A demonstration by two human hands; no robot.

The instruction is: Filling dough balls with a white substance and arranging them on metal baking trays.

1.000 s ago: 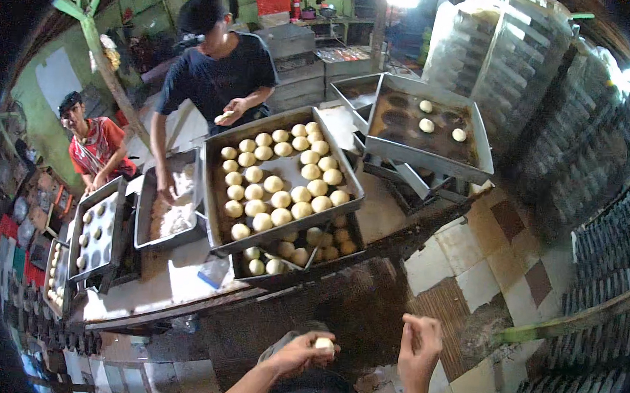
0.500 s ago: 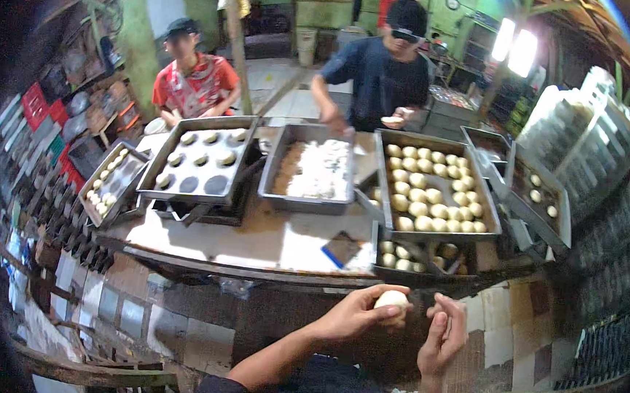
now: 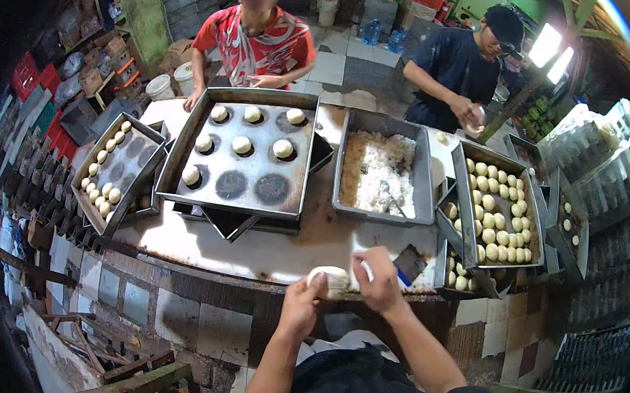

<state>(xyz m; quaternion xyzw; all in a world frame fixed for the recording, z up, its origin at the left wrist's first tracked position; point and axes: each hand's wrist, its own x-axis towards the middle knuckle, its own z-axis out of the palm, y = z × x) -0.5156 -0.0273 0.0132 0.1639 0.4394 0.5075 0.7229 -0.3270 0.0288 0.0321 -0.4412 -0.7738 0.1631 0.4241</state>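
In front of the table's near edge, my left hand [image 3: 298, 308] is closed round a soft pale piece of dough [image 3: 332, 284], its thumb pressed on top. Close beside it, my right hand [image 3: 382, 285] has its fingers curled in a pinch with white dough showing between them. Whether this is the same piece or a separate one, I cannot tell. Beyond my hands stands a grey bin [image 3: 340, 176] of crumbly white filling, with a utensil lying in it. Left of the bin, a large metal tray [image 3: 221, 128] carries several spaced dough balls on dark round spots.
A tray [image 3: 539, 234] packed with dough balls lies to the right, over other trays. Another tray [image 3: 94, 214] with dough balls stands far left. A flat dark scraper [image 3: 410, 264] with a blue edge lies near the table edge. Two people [image 3: 256, 43] [image 3: 458, 75] stand across the table.
The view has shifted to the right and closer to the table. My hands, apart before, have come together at the dough. The person in dark clothes has drawn an arm back from the bin.
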